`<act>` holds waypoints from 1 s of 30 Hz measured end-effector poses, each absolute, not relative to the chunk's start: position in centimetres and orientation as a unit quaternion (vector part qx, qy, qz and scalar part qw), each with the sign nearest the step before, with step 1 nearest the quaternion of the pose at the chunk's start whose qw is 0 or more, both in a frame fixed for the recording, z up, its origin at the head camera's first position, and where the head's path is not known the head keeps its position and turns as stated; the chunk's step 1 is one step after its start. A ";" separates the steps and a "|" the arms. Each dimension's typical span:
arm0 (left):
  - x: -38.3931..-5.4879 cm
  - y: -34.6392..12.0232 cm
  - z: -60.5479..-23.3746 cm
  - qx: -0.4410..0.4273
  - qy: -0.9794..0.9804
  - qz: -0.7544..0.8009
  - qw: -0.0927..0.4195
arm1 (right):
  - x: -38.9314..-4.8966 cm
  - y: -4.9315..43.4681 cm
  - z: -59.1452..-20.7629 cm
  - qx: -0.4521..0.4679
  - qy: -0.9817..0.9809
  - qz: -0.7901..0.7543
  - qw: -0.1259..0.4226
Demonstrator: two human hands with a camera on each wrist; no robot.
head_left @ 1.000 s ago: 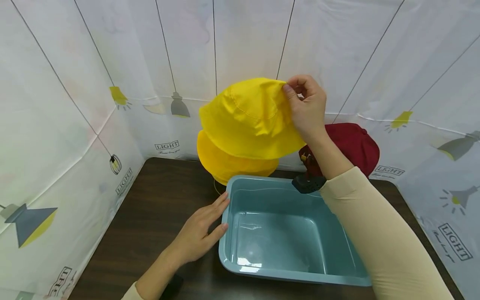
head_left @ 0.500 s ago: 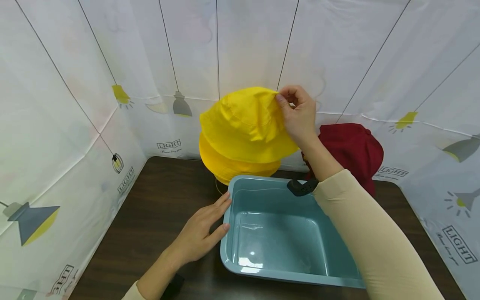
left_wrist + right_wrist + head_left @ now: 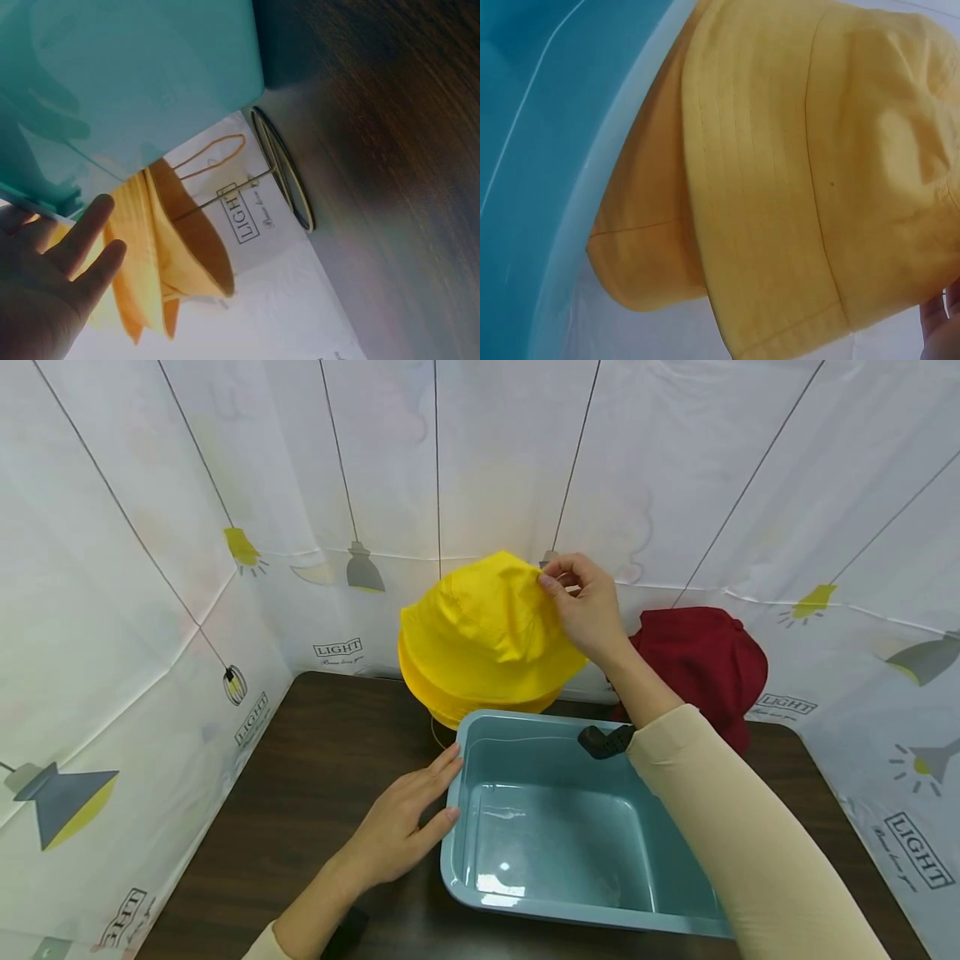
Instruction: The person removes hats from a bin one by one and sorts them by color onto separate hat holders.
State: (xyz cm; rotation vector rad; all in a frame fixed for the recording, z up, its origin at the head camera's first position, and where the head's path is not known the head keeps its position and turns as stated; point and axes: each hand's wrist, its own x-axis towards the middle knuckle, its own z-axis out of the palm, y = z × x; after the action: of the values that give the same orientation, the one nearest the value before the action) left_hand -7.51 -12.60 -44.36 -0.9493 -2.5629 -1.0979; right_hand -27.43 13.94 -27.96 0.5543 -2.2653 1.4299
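Observation:
My right hand (image 3: pixel 588 610) pinches the crown of a bright yellow bucket hat (image 3: pixel 487 627) between thumb and fingers. Below it, a second yellow bucket hat (image 3: pixel 480 710) shows only its brim; the upper hat overlaps nearly all of it. In the left wrist view the hats (image 3: pixel 180 247) sit on a thin wire stand (image 3: pixel 289 176) with a ring base. My left hand (image 3: pixel 401 827) lies with straight fingers against the left side of a blue plastic basin (image 3: pixel 555 835). In the right wrist view, the basin's rim (image 3: pixel 600 165) runs beside the hats.
A dark red cap (image 3: pixel 697 660) stands behind the basin at the right, partly hidden by my right forearm. Everything stands on a dark wooden table (image 3: pixel 300 760). A white curtain (image 3: pixel 495 460) printed with lamps closes off the back and sides.
My right hand has lowered the upper yellow hat and moved slightly left, bringing it down over the lower hat. The left hand stays at the basin.

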 end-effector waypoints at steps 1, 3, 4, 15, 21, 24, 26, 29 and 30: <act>-7.5 -12.6 -44.4 -0.321 -0.866 -0.371 0.099 | -27.4 14.0 -28.0 0.198 -0.814 0.508 0.200; -7.5 -12.6 -44.4 -0.321 -0.865 -0.371 0.100 | -27.4 14.0 -28.2 0.199 -0.819 0.501 0.198; -7.5 -12.6 -44.4 -0.321 -0.865 -0.371 0.101 | -27.4 14.0 -28.2 0.200 -0.821 0.497 0.197; -7.5 -12.5 -44.5 -0.321 -0.865 -0.372 0.104 | -27.6 15.0 -29.7 0.210 -0.851 0.453 0.161; -7.5 -12.5 -44.5 -0.322 -0.865 -0.372 0.104 | -27.6 15.7 -30.1 0.214 -0.856 0.444 0.154; -7.5 -12.5 -44.5 -0.323 -0.864 -0.371 0.104 | -27.4 16.0 -30.0 0.219 -0.858 0.437 0.156; -7.5 -12.5 -44.4 -0.323 -0.864 -0.371 0.103 | -27.3 16.2 -29.9 0.224 -0.860 0.431 0.157; -7.6 -12.6 -44.4 -0.323 -0.865 -0.369 0.104 | -27.2 16.6 -29.8 0.229 -0.863 0.424 0.154; -7.6 -12.6 -44.4 -0.323 -0.865 -0.368 0.105 | -27.1 16.7 -29.7 0.228 -0.864 0.422 0.153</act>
State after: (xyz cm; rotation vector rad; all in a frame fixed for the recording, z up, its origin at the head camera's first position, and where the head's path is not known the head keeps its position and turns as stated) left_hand -7.58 -12.57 -44.41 -0.9527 -2.5516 -1.0861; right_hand -27.12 16.69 -29.75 0.6545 -2.4786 1.2113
